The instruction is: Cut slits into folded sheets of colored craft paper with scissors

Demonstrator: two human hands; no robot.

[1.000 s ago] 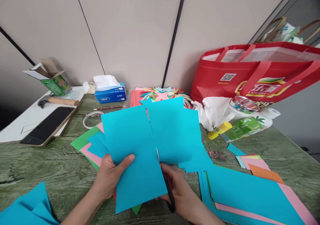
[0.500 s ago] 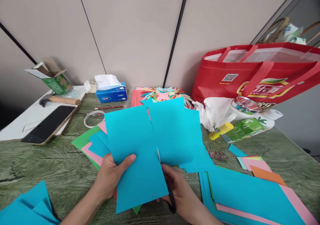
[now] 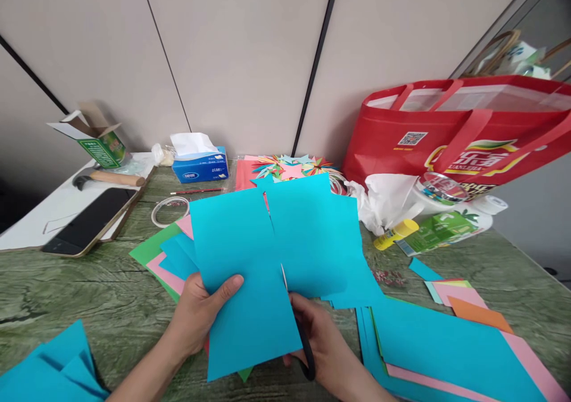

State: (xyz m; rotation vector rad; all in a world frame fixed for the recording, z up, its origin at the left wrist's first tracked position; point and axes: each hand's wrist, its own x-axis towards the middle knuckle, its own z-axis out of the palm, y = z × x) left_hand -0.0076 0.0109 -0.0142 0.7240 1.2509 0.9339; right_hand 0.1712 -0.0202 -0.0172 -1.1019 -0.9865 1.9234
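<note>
A large blue sheet of paper is held up in front of me, with a slit running down from its top edge and a cut coming up from below. My left hand grips its left side, thumb on the front and fingers behind. My right hand is closed round the black handles of a pair of scissors, partly hidden by the paper. One thin blade tip shows through the cut near the sheet's middle. Under and behind the sheet lie blue, green and pink papers.
Blue paper pieces lie at front left, a coloured paper stack at front right. Behind are a phone, hammer, tissue box, tape roll, glue stick and red bag.
Almost nothing differs. The view has shifted very slightly; both hands, the sheet and the scissors keep nearly the same positions.
</note>
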